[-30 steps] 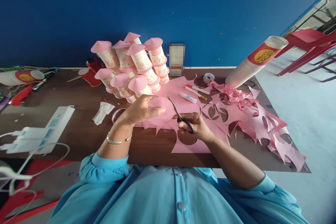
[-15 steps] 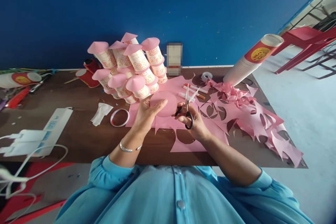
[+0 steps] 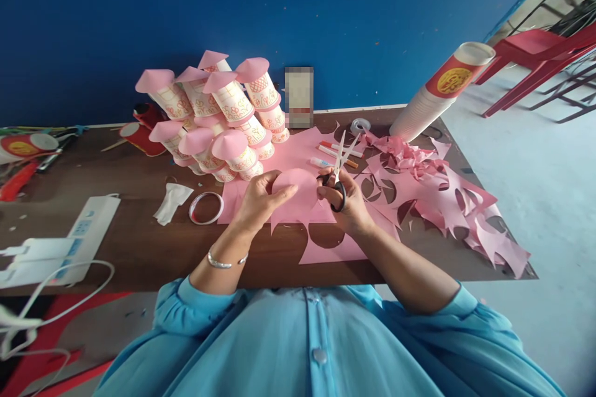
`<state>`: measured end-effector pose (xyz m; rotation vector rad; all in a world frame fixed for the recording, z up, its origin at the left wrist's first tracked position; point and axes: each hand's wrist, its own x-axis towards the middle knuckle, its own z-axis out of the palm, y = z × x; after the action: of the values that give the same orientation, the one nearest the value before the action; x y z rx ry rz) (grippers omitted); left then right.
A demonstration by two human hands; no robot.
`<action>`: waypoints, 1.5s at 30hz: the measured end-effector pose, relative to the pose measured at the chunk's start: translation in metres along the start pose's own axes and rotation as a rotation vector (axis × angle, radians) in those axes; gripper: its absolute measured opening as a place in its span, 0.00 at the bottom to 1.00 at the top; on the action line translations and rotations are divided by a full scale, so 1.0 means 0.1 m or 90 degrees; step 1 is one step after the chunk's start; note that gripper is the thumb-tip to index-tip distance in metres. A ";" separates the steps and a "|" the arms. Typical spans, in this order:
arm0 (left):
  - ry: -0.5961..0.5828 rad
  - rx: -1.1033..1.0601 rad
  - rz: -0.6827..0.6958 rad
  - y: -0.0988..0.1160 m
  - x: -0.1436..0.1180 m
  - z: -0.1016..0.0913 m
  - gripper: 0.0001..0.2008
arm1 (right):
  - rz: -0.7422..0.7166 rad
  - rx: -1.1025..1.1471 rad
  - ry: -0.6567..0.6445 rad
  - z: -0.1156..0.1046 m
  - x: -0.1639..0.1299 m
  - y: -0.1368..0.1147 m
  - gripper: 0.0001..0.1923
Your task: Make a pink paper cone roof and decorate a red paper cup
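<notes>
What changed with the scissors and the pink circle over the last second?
The right hand swung the scissors from lying across the pink paper circle to blades up, open, beside it. The left hand kept hold of the circle. The cup stack stayed put.

Rear wall (image 3: 326,6) painted deep blue, matt, with small scuffs. A dark brown wooden table (image 3: 139,242) stands flush against it. Floor (image 3: 549,198) to the right is pale grey and smooth. Red plastic chairs (image 3: 535,56) sit at upper right, near a light-framed opening. Daylight is even and soft.
</notes>
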<state>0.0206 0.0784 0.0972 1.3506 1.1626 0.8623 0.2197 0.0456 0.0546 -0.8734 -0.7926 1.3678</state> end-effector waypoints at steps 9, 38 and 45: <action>0.034 -0.145 0.048 0.08 0.03 -0.09 0.15 | 0.017 -0.051 -0.050 -0.03 -0.04 0.06 0.25; 0.126 -0.038 0.115 0.01 0.08 -0.17 0.16 | 0.058 -0.116 -0.105 -0.06 -0.07 0.15 0.31; 0.122 -0.030 0.127 -0.04 0.09 -0.17 0.16 | 0.069 -0.097 -0.094 -0.05 -0.06 0.10 0.28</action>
<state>0.0059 0.0916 0.0943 1.3842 1.1570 1.1773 0.2188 0.0395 0.0434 -0.9516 -0.9855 1.4946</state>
